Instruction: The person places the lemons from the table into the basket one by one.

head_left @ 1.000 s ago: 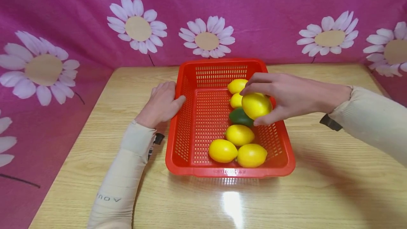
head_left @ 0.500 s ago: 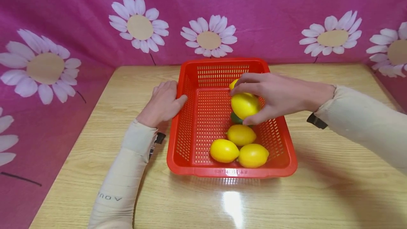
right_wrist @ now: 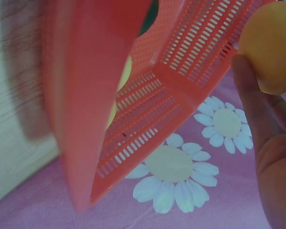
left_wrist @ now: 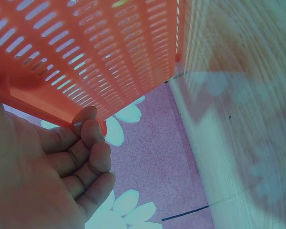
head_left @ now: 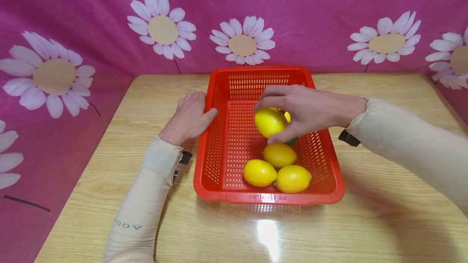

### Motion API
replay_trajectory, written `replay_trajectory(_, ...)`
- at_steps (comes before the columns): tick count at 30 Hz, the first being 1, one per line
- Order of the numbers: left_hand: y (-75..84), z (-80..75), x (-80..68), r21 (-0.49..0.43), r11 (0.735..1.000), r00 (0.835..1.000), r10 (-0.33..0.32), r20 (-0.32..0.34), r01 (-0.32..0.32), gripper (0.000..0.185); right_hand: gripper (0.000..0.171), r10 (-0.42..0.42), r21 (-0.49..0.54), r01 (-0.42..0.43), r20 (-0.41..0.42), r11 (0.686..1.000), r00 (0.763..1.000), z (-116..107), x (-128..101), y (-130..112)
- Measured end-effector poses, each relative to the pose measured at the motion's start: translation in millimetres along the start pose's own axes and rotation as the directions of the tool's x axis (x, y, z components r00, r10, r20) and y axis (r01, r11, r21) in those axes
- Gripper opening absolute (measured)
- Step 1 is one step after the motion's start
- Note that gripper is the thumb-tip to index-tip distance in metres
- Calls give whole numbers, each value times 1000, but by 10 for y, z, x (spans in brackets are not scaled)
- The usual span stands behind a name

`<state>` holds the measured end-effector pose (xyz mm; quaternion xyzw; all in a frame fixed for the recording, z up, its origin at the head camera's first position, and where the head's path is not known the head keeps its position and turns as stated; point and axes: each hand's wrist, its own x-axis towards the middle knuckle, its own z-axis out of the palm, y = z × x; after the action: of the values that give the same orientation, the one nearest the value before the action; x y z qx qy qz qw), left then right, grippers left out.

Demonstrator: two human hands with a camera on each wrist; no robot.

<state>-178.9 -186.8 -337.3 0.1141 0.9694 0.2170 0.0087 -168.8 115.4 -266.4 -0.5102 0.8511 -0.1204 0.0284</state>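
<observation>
In the head view my right hand [head_left: 305, 106] pinches a yellow lemon [head_left: 270, 121] between thumb and fingers, above the middle of a red perforated basket [head_left: 270, 197]. The right wrist view shows that lemon [right_wrist: 269, 45] at its upper right. My left hand [head_left: 188, 119] grips the basket's left rim, thumb on the inner side; its curled fingers [left_wrist: 99, 157] appear outside the wall in the left wrist view. Inside lie a lemon [head_left: 280, 155] and two nearer ones, a left lemon [head_left: 260, 173] and a right lemon [head_left: 293, 178]. A dark green fruit [head_left: 292, 141] is mostly hidden behind my right hand.
The basket stands on a light wooden table [head_left: 109, 173]. A pink cloth [head_left: 307, 7] with white daisies hangs behind and at the sides. Another lemon [head_left: 287, 116] in the basket shows only a sliver past my right hand.
My right hand has carried the held lemon leftward, from the basket's right side to over its middle, covering more of the far fruit. My left hand keeps its grip on the rim.
</observation>
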Motion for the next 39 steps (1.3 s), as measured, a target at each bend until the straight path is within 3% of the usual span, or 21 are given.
replay_trajectory(39, -6, -6, 7, 0, 1000, 1000, -2, 13, 2, 32, 67, -27, 97, 19, 79, 995, 997, 186, 502, -127)
